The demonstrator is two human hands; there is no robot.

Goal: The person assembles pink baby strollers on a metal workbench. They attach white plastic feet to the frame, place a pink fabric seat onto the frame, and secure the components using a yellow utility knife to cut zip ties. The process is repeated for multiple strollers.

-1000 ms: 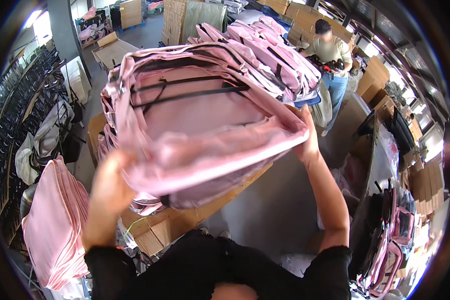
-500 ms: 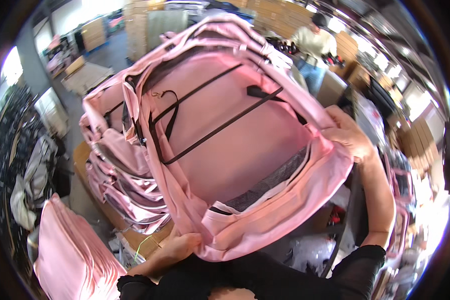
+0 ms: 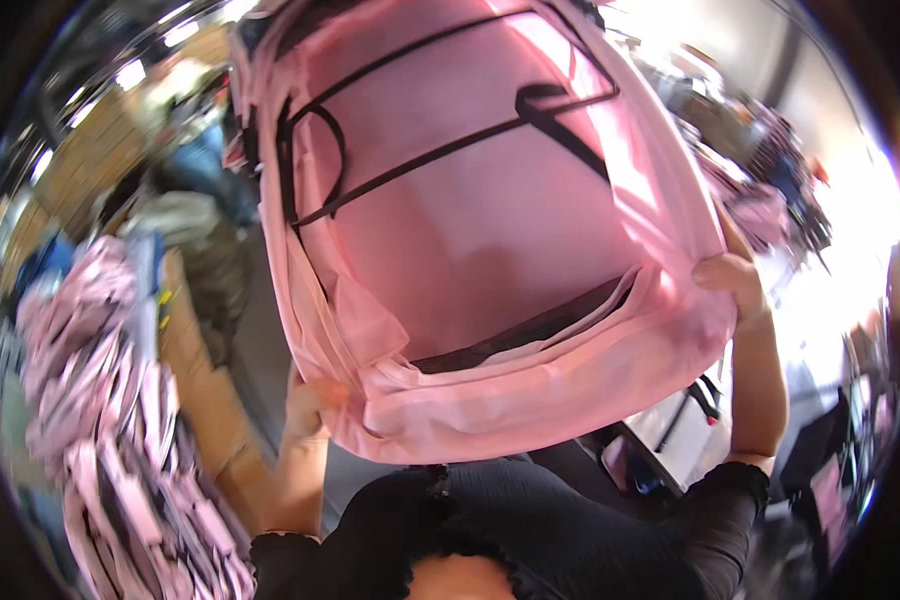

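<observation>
Black top: (image 3: 540, 505) nearest my cam, btm edge of view; bare forearms come up either side of it.
L hand: (image 3: 315, 405) closed on the btm L corner of the pink fabric shell (image 3: 490, 235); hand a bit blurred, can't tell where every finger sits.
R hand: (image 3: 735, 280) closed on the R edge of the same shell, above its btm R corner; fingertips over the rim, rest of the grip hidden from me.
Pink shell: held up btw both hands, in front of the chest, open side facing me; top end runs out of frame.
Black straps: (image 3: 410, 171) two long ones cross the inside on a slant, approx parallel; a short one hangs nr the R wall, another curves by the L wall.
Dark pocket strip: (image 3: 520, 332) inside, just above the thick rolled btm rim.
White surface: (image 3: 670, 425) below the shell, R side, w/ dark bits on & beside it, too partial to ID.
Cardboard: (image 3: 205, 375) L of the shell, a long brown edge, apart from it.
Pink pile: (image 3: 120, 460) far L, folded pcs heaped, dark trim showing.
Clutter R: (image 3: 765, 210) pink & dark stuff beyond the R hand, blurry.
Upper L b/g: smeared shape, pale over blue (image 3: 200, 155), can't tell if a person; brown cartons (image 3: 95, 150) nr it.
</observation>
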